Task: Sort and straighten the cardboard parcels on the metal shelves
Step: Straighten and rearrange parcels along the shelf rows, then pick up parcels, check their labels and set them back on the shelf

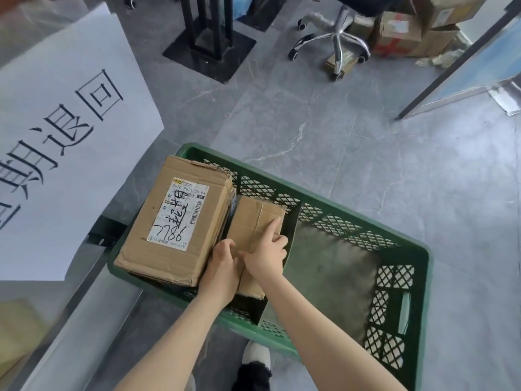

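Down at the crate, my right hand (266, 256) grips the small parcel (255, 218) from above, index finger stretched along its taped top and the other fingers curled over its right edge. My left hand (222, 265) has its fingers curled onto the same parcel's left edge, pressed in against the large parcel (158, 249) that touches it. Both parcels sit in the left end of the green crate (338, 204). The large one rides up over the crate's left rim, its white label (179, 214) facing up with handwriting on it. Left of the crate hangs a white paper sign (64, 122). Beyond the crate, well apart, stand a chair base (337, 40) and stacked cardboard boxes (403, 32).
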`<control>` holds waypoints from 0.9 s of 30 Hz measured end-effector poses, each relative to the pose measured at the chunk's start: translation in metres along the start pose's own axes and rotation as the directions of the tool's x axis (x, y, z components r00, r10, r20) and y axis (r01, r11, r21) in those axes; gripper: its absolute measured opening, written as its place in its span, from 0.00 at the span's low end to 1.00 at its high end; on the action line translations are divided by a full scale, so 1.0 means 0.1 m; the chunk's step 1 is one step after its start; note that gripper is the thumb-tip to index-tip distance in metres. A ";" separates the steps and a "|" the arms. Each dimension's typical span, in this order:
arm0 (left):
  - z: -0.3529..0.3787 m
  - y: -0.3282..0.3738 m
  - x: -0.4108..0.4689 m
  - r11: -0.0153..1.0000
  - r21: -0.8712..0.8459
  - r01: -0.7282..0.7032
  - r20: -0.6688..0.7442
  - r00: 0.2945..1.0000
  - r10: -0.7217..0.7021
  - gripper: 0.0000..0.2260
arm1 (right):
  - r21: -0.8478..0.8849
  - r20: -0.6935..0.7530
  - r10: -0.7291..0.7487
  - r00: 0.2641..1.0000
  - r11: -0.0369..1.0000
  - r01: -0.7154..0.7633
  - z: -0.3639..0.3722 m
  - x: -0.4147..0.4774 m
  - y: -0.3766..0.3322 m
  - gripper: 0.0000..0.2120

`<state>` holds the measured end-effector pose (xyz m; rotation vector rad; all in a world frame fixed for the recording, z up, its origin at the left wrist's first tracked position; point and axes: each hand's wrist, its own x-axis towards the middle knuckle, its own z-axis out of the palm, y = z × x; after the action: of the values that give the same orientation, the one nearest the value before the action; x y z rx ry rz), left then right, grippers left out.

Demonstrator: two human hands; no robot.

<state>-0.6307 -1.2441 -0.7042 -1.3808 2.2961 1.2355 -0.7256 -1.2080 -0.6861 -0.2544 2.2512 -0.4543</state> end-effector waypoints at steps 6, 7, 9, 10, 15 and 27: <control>-0.11 0.23 -0.18 0.978 0.205 -0.033 0.048 0.999 0.024 0.18 | -0.047 0.001 -0.012 1.000 0.999 0.012 -0.14 -0.09 0.03 0.45; -0.14 0.26 -0.21 0.978 0.202 -0.042 0.057 0.998 0.031 0.19 | -0.083 -0.002 -0.036 0.999 0.996 0.036 -0.19 -0.10 0.02 0.40; -0.23 0.34 -0.26 0.981 0.187 -0.059 0.064 0.997 0.047 0.21 | -0.124 0.000 -0.069 0.998 0.990 0.068 -0.32 -0.14 -0.05 0.33; -0.31 0.39 -0.30 0.982 0.178 -0.066 0.055 0.997 0.057 0.24 | -0.139 0.004 -0.086 0.996 0.987 0.085 -0.39 -0.18 -0.10 0.32; -0.87 0.67 -0.57 0.981 0.131 -0.146 -0.085 0.984 0.158 0.22 | -0.112 0.056 -0.242 0.969 0.962 0.247 -0.81 -0.45 -0.43 0.33; -2.69 0.61 -2.49 0.964 0.007 -0.265 -0.576 0.787 0.221 0.16 | 0.049 0.111 -0.696 0.709 0.716 0.696 -1.34 -2.64 -1.64 0.30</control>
<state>-0.4779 -1.2681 -0.3663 -1.7140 2.9412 1.0791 -0.6487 -1.2401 -0.3588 -1.1316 1.9622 -0.8091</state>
